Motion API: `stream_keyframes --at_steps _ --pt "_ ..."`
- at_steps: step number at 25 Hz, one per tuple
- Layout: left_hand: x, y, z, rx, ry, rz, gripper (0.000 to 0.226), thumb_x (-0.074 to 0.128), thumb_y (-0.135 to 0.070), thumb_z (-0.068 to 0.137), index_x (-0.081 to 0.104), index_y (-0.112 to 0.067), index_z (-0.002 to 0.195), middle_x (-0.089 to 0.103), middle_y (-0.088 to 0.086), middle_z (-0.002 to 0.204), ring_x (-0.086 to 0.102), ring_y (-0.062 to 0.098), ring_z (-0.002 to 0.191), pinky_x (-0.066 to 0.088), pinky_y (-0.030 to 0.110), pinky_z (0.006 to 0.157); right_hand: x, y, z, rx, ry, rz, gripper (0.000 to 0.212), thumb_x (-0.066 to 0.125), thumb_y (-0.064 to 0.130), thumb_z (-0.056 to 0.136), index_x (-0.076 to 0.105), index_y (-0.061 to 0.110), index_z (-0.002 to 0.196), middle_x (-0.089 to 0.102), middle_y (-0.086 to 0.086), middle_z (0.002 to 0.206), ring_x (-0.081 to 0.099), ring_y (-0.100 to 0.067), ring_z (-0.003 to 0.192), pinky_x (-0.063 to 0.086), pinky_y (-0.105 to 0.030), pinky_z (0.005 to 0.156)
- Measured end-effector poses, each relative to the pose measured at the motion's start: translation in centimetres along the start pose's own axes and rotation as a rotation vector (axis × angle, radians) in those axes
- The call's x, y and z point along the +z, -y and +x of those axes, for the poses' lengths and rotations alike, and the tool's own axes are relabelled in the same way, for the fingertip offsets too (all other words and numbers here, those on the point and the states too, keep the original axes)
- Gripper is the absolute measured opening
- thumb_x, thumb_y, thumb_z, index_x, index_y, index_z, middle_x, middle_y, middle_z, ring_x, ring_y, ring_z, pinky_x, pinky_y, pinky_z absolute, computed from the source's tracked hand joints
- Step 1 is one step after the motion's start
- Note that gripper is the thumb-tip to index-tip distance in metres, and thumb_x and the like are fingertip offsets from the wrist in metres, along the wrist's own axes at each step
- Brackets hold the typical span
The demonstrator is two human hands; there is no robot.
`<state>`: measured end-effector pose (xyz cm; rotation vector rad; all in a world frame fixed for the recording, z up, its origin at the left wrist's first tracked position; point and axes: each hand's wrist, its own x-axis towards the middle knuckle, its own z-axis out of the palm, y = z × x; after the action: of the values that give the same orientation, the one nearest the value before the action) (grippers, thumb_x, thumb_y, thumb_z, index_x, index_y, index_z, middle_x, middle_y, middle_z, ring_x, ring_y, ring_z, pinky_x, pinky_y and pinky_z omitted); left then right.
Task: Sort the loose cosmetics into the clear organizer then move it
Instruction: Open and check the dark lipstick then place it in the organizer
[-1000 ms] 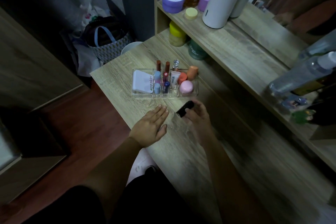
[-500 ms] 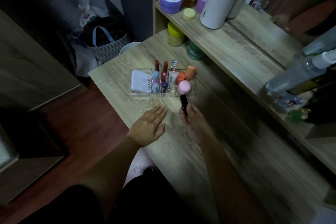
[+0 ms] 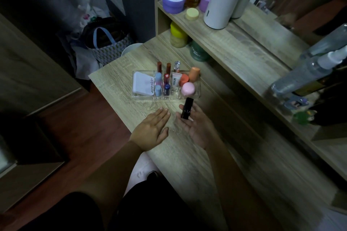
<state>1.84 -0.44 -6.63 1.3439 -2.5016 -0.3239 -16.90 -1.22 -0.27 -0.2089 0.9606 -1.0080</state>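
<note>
The black lipstick tube (image 3: 186, 108) lies across the fingers (image 3: 195, 112) of the upturned right hand (image 3: 197, 127), fingers loosely spread, just before the clear organizer (image 3: 166, 84) on the counter (image 3: 116, 77). The left hand (image 3: 152, 131) rests flat, fingers together.

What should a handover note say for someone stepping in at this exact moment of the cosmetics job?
Left hand: empty, lying flat, palm down, on the wooden table.
Right hand: palm up with fingers spread, a black lipstick tube lying loose across them, not pinched, its tip pointing at the clear organizer.
Organizer: on the table just beyond both hands, already holding a white compact, several upright tubes and a pink round item.
Done: most cosmetics are slotted in.
Left: place the black tube in a compartment, then move the organizer. No other loose cosmetics show on the table near it.
</note>
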Motion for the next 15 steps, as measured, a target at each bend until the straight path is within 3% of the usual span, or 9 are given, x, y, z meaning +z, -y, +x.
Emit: stream_keyframes --at_steps 5,8,13,15 --pt "0.0 0.0 -0.1 -0.005 -0.005 -0.001 0.050 0.045 -0.030 0.089 0.056 0.001 0.127 0.059 0.019 0.132 0.051 0.035 0.127 0.044 0.049 0.104 0.1 0.2 0.7 -0.180 -0.014 -0.259 0.030 0.039 0.012 0.099 0.042 0.012 0.129 0.061 -0.001 0.114 0.063 -0.022 0.105 0.055 -0.029 0.085" --pt "0.0 -0.1 0.0 0.005 -0.015 0.016 0.051 0.045 -0.031 0.089 0.056 0.001 0.127 0.059 0.018 0.131 0.052 0.034 0.126 0.043 0.048 0.103 0.4 0.5 1.1 -0.220 0.003 -0.360 0.028 0.035 0.010 0.100 0.046 0.016 0.125 0.061 0.005 0.113 0.057 -0.012 0.109 0.049 -0.026 0.087" --pt "0.2 -0.6 0.1 0.029 -0.026 0.000 0.050 0.046 -0.030 0.089 0.056 0.002 0.126 0.059 0.019 0.131 0.052 0.035 0.126 0.044 0.049 0.104 1.3 1.4 1.8 -0.158 0.006 -0.023 0.038 0.034 0.009 0.099 0.036 0.009 0.137 0.059 -0.009 0.116 0.059 -0.019 0.104 0.050 -0.029 0.087" --pt "0.2 -0.4 0.2 0.038 -0.025 0.002 0.050 0.046 -0.030 0.089 0.056 0.002 0.127 0.059 0.019 0.131 0.052 0.035 0.126 0.044 0.049 0.104 1.6 1.7 2.2 -0.199 0.042 -0.070 0.039 0.036 0.014 0.100 0.036 0.009 0.138 0.058 -0.010 0.120 0.060 -0.019 0.107 0.053 -0.027 0.086"
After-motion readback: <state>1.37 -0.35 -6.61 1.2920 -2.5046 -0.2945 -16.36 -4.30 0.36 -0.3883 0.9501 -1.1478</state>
